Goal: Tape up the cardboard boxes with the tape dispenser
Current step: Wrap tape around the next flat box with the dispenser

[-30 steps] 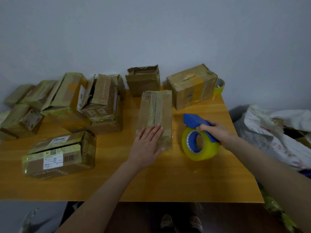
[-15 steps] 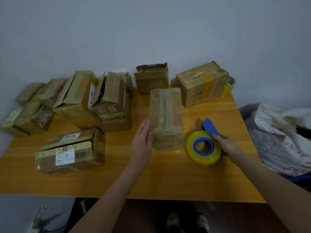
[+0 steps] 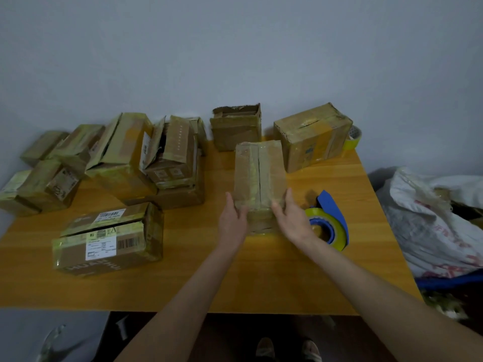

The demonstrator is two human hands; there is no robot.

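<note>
A narrow cardboard box (image 3: 257,173) with glossy tape over its top seam lies lengthwise in the middle of the wooden table (image 3: 261,278). My left hand (image 3: 232,223) lies flat against its near left side, fingers straight. My right hand (image 3: 292,220) presses the near right side, fingers straight and thumb toward the front face. The tape dispenser (image 3: 332,226), blue with a yellowish roll, lies on the table just right of my right hand, with no hand on it.
A labelled, taped box (image 3: 109,239) sits at front left. Several taped boxes (image 3: 125,158) are piled at back left. An open-topped box (image 3: 236,129) and a larger box (image 3: 313,137) stand at the back, a spare tape roll (image 3: 354,139) behind. A white bag (image 3: 428,220) lies off the table's right edge.
My right hand let go of the tape dispenser and moved left onto the box's right side. My left hand slid from the box's top to its left side.
</note>
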